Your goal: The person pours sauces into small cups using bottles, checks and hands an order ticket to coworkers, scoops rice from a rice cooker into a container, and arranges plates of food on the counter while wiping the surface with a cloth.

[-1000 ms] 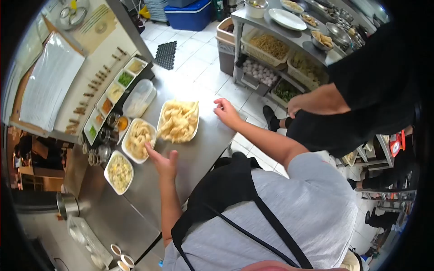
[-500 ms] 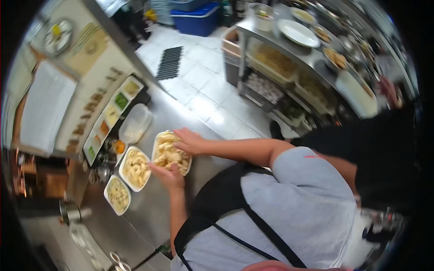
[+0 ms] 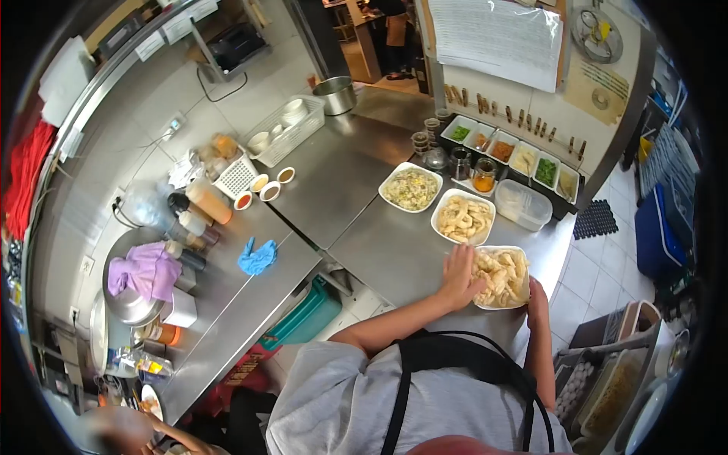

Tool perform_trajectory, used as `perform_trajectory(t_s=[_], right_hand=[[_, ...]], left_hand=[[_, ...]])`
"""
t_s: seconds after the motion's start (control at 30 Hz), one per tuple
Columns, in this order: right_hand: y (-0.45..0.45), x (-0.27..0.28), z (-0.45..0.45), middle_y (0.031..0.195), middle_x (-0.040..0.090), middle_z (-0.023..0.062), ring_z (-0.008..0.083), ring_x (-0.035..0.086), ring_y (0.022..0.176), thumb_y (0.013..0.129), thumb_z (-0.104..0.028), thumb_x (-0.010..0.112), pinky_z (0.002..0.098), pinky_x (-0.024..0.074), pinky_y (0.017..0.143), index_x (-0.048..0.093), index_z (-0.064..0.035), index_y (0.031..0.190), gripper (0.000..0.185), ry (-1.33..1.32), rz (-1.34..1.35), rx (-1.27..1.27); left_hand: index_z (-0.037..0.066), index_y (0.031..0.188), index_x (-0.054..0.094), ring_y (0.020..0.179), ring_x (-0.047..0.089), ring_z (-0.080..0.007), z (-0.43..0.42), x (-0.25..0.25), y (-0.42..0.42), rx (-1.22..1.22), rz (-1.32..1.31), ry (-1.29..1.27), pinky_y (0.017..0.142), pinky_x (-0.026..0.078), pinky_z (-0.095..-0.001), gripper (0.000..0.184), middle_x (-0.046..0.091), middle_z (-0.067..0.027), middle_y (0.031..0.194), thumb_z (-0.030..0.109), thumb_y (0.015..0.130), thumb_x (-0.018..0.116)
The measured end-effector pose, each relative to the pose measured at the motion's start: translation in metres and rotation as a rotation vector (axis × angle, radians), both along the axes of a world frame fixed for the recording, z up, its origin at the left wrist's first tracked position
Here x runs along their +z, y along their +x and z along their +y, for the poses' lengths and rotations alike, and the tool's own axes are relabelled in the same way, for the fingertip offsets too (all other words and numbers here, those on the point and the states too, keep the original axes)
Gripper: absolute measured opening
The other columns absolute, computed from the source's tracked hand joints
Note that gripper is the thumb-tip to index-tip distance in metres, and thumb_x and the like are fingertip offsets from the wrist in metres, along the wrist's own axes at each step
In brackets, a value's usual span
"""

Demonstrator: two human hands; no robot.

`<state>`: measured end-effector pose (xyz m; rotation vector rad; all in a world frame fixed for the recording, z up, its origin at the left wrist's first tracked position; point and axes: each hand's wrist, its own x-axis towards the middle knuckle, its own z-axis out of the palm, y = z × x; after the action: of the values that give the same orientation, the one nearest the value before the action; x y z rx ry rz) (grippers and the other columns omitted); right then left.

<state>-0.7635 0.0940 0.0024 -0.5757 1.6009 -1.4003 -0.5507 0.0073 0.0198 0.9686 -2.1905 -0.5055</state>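
Observation:
Heaped with pale, crisp-looking strips, a white square bowl (image 3: 501, 309) stands by the counter's edge. At its left side, my left hand (image 3: 458, 280) is open, fingers stretched out and thumb touching the rim or the strips. My right hand (image 3: 538, 302) is closed against the bowl's right side, its fingertips partly hidden. Just beyond sits a second white bowl (image 3: 464, 218) of pale rings or curls. Farther left is a white bowl (image 3: 410, 187) of a chopped pale-and-green mix. A clear plastic tub (image 3: 523, 205) lies to the right of these.
A black rack of small tubs (image 3: 500, 148) lines the back wall beside jars (image 3: 484, 180). On the left counter lie a blue glove (image 3: 257, 256), sauce cups (image 3: 270, 191) and bottles (image 3: 208, 201). Another person's arm (image 3: 182, 436) shows at bottom left. Shelves (image 3: 607, 394) stand at right.
My view has swung left, bringing the left counter into sight. My right hand has moved off the top of the strips to the bowl's right side. My left hand stays at the left side.

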Motion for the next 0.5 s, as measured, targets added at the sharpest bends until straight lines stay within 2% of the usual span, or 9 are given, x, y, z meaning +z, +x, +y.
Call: perform_trajectory(t_s=[0.03, 0.13, 0.2, 0.23, 0.3, 0.4, 0.5], right_hand=[[-0.001, 0.0, 0.0, 0.103, 0.051, 0.0095, 0.0178, 0.047, 0.094, 0.081, -0.028, 0.041, 0.0282, 0.0379, 0.08, 0.04, -0.0011, 0.115, 0.043, -0.001, -0.022, 0.041], [-0.001, 0.008, 0.003, 0.098, 0.052, 0.0095, 0.0176, 0.05, 0.089, 0.08, -0.028, 0.043, 0.0273, 0.0391, 0.078, 0.043, 0.0004, 0.109, 0.04, 0.047, -0.064, 0.126], [0.006, 0.022, 0.003, 0.097, 0.053, 0.0096, 0.0178, 0.051, 0.086, 0.08, -0.027, 0.044, 0.0264, 0.0394, 0.076, 0.044, 0.0011, 0.106, 0.038, 0.14, -0.052, 0.144], [0.008, 0.011, 0.002, 0.096, 0.053, 0.0101, 0.0181, 0.051, 0.085, 0.079, -0.027, 0.045, 0.0268, 0.0396, 0.076, 0.044, 0.0015, 0.105, 0.039, 0.097, 0.024, 0.091], [0.013, -0.014, -0.005, 0.093, 0.054, 0.011, 0.0187, 0.051, 0.083, 0.079, -0.027, 0.046, 0.0278, 0.0399, 0.075, 0.045, 0.0023, 0.104, 0.039, -0.008, 0.185, -0.016], [0.022, -0.012, -0.008, 0.087, 0.055, 0.0137, 0.0196, 0.052, 0.078, 0.08, -0.028, 0.044, 0.0299, 0.0409, 0.07, 0.047, 0.0048, 0.098, 0.038, 0.005, 0.433, -0.056], [0.014, -0.013, -0.016, 0.082, 0.055, 0.0151, 0.0199, 0.052, 0.075, 0.08, -0.031, 0.042, 0.0301, 0.0409, 0.068, 0.049, 0.0051, 0.092, 0.038, 0.118, 0.446, -0.055]], left_hand=[[-0.005, 0.127, 0.013, 0.115, 0.025, -0.0408, 0.001, -0.008, 0.005, 0.037, 0.077, 0.002, 0.095, 0.015, -0.0486, 0.07, 0.027, -0.0254, 0.124, 0.035, 0.078, 0.044], [-0.004, 0.123, 0.024, 0.102, 0.041, -0.0362, 0.003, -0.027, 0.016, 0.082, 0.062, 0.324, 0.086, 0.031, -0.0428, 0.06, 0.043, -0.0231, 0.109, 0.031, 0.079, 0.044], [-0.004, 0.12, 0.03, 0.093, 0.047, -0.0313, 0.001, -0.031, 0.016, -0.001, 0.117, 0.554, 0.079, 0.037, -0.0377, 0.055, 0.049, -0.0209, 0.1, 0.03, 0.08, 0.044], [-0.004, 0.119, 0.032, 0.089, 0.051, -0.0288, 0.002, -0.034, 0.016, -0.042, 0.15, 0.67, 0.075, 0.04, -0.0351, 0.053, 0.052, -0.0198, 0.096, 0.03, 0.08, 0.044], [-0.004, 0.117, 0.034, 0.084, 0.053, -0.0259, 0.003, -0.036, 0.013, -0.078, 0.199, 0.764, 0.072, 0.041, -0.0335, 0.051, 0.054, -0.0182, 0.092, 0.031, 0.081, 0.044], [-0.003, 0.113, 0.039, 0.079, 0.055, -0.0233, -0.004, -0.059, 0.009, -0.126, 0.197, 0.807, 0.07, 0.042, -0.0343, 0.047, 0.056, -0.0148, 0.089, 0.031, 0.081, 0.043], [-0.002, 0.107, 0.044, 0.077, 0.055, -0.0241, -0.005, -0.052, 0.007, -0.109, 0.128, 0.817, 0.069, 0.042, -0.035, 0.042, 0.057, -0.0142, 0.086, 0.03, 0.081, 0.043]])
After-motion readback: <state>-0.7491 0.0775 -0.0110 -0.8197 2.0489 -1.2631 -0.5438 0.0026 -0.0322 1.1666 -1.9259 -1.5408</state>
